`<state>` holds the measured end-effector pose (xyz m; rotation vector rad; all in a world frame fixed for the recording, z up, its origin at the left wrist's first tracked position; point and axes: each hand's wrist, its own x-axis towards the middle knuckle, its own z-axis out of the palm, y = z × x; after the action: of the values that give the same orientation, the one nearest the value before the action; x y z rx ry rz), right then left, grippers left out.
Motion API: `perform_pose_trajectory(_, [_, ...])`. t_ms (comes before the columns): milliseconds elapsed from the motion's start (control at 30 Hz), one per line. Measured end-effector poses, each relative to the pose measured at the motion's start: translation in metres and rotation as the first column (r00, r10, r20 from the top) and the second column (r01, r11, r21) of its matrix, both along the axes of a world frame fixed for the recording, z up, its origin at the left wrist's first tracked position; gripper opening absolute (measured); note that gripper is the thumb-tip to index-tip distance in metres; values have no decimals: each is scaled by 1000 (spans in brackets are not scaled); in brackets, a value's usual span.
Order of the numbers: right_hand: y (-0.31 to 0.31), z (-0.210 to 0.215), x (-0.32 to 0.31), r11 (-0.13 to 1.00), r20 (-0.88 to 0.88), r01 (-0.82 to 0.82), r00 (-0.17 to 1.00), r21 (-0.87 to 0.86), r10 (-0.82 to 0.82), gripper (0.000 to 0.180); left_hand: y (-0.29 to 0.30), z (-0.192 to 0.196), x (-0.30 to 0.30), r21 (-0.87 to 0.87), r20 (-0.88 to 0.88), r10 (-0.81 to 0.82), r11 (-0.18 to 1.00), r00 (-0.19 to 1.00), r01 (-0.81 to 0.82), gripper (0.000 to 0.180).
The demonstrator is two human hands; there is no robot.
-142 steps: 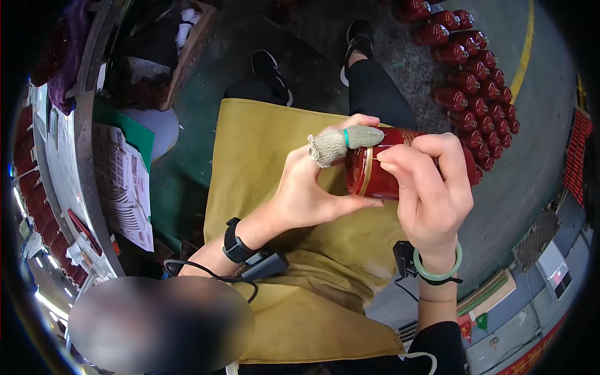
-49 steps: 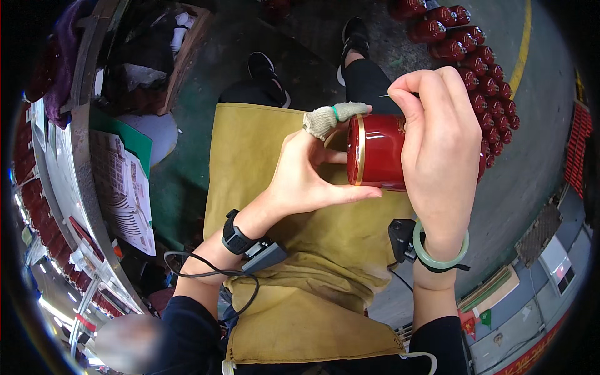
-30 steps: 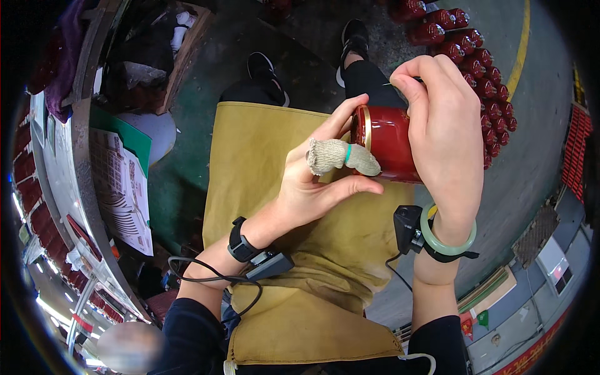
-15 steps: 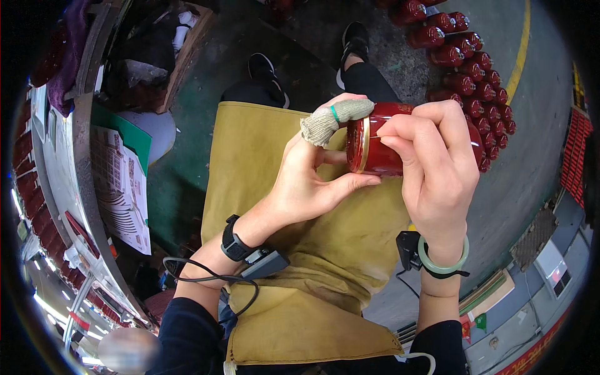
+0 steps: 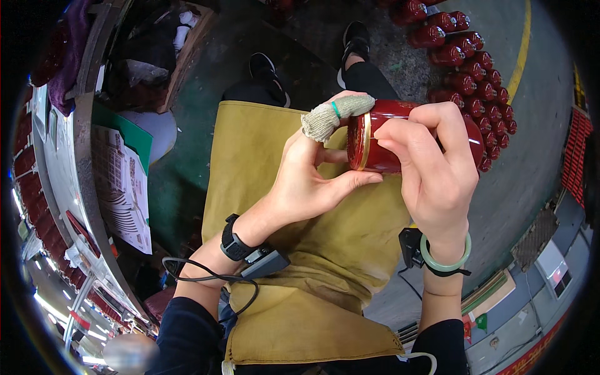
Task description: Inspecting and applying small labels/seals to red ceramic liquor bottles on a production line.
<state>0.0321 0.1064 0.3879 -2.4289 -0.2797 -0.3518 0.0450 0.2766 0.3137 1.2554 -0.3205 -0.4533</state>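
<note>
Right-hand fingers (image 5: pixel 403 132) pinch a thin tool (image 5: pixel 374 139), seemingly working the red vessel (image 5: pixel 382 157); left-hand fingers' (image 5: pixel 355 182) nine-o'clock grip next needs steadiness.

A dark green floor (image 5: pixel 194 140) spreads across the upper middle of the frame, turning greyer at the right, where a yellow line (image 5: pixel 520 59) curves down. Along the left runs a long counter (image 5: pixel 59 165) with a dark, worn edge, bowed by the lens. A wooden board (image 5: pixel 185 69) slants across the upper left, above a pale grey rounded surface (image 5: pixel 165 137). Bright strip lights (image 5: pixel 53 317) glow at lower left. Blue-grey panels (image 5: pixel 515 322) fill the lower right, with a red band (image 5: pixel 531 357) below.
</note>
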Motion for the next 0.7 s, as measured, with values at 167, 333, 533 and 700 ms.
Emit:
perform_pose_trajectory(167, [-1,5,-2,1000,-38,-4,999,-2,3,19,0,-1,1,18,-7,10,1000,1000,-10,80])
perform_pose_trajectory(333, [-8,6,4,999,-11,-32,999,-21,32,21,-2,1,6,44,21,13,999,1000,-14,80])
perform_pose_trajectory(533, [-31,8,-6,976,74,216,974,-12,-215,4,5,15,3,-3,-274,-26,1000,961,26,76])
perform_pose_trajectory(700, [-27,-13,-22,934,-16,352,936,53,-352,3,11,13,-2,-2,-342,-84,996,936,88,74])
